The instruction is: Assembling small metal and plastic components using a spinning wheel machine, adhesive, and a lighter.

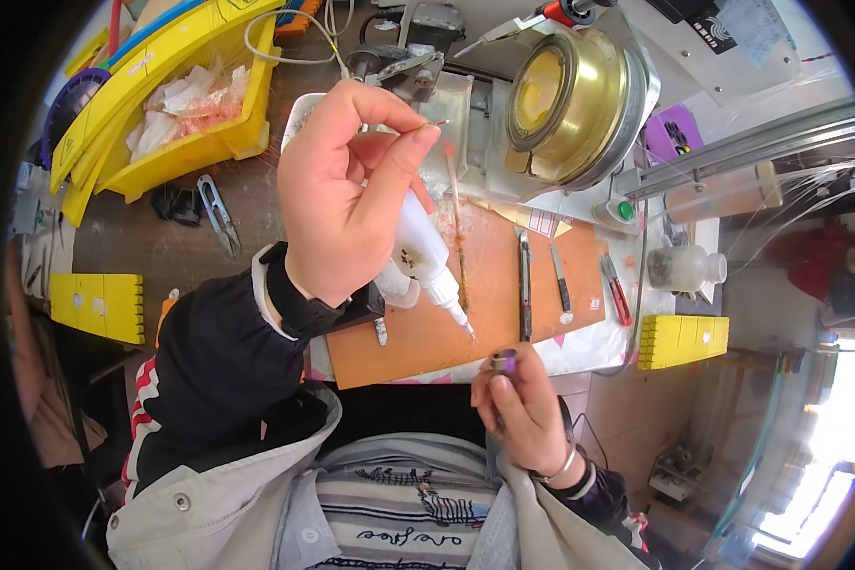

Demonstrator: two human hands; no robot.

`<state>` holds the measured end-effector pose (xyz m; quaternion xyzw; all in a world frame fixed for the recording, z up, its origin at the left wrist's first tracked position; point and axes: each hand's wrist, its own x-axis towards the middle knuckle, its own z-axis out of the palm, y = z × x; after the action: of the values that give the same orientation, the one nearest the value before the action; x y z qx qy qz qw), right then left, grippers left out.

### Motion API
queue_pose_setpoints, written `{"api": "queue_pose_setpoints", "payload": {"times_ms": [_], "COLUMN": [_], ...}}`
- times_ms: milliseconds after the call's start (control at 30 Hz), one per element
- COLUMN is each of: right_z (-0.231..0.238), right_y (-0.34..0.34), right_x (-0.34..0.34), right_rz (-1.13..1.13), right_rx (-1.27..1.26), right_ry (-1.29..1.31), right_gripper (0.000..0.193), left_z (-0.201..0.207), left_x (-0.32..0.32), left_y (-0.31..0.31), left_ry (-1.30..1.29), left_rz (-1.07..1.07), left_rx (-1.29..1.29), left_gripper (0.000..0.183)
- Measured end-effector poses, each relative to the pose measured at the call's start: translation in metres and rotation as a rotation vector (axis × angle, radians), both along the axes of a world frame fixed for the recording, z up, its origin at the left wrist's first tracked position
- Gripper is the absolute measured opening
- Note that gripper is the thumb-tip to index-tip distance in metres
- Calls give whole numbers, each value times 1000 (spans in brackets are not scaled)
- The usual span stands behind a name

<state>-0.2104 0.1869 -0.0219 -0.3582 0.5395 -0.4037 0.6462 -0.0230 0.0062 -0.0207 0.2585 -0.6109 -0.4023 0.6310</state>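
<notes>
Left hand [347,195]: closed on white bottle [423,252], tilted, nozzle down toward the part.
Right hand [525,408]: pinches small purple-tipped part [503,361] just under nozzle, near bench [256,204] edge.
Orange mat [427,332]: beneath both, likely catching drips.
Far right: brass drum [565,100].

Your left hand [347,190] covers most of the white squeeze bottle [426,252]; only its lower body and nozzle show below your fingers. The thin stick pinched above that bottle is too fine to identify. Below the bottle's nozzle, the small purple-tipped piece [503,361] sits in the grip of your right hand [527,413], mostly hidden. The picture's rim cuts off the yellow bin [176,95], up left of the bottle.
</notes>
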Motion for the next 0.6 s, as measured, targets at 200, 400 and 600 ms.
{"api": "queue_pose_setpoints", "payload": {"times_ms": [200,400,600], "right_z": [-17,-20,-20], "right_y": [-8,-17,-18], "right_x": [5,15,16], "right_rz": [-53,-60,-70], "right_rx": [153,254,240], "right_ry": [-276,-332,-330], "right_gripper": [54,60,57], "left_z": [2,0,-1], "left_x": [0,0,-2], "left_y": [-1,-1,-2], "left_ry": [29,26,93], "left_rz": [-18,-26,-11], "left_rx": [-3,-8,-20], "left_gripper": [8,10,10]}}
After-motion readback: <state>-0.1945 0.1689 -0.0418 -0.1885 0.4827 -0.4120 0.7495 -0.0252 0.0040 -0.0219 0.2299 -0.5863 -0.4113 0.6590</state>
